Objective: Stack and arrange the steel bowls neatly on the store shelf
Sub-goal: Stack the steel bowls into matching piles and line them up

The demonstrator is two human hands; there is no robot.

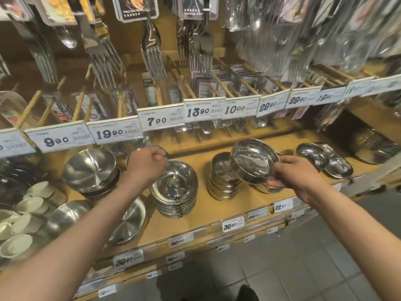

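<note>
Head view: two forearms reach over a wooden store shelf (pixel 219 213), the right hand (pixel 297 170) pinching a tilted steel bowl (pixel 253 160) just right of a short stack of square dishes (pixel 223 177). Left of those dishes, the left hand (pixel 147 164) hovers curled above a tall bowl stack (pixel 175 190); whether it pinches anything cannot be told. Beyond them runs a row of price tags (pixel 204 111).

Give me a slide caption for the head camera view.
Right hand tilts a steel bowl above the shelf stacks; left hand reaches behind.
</note>
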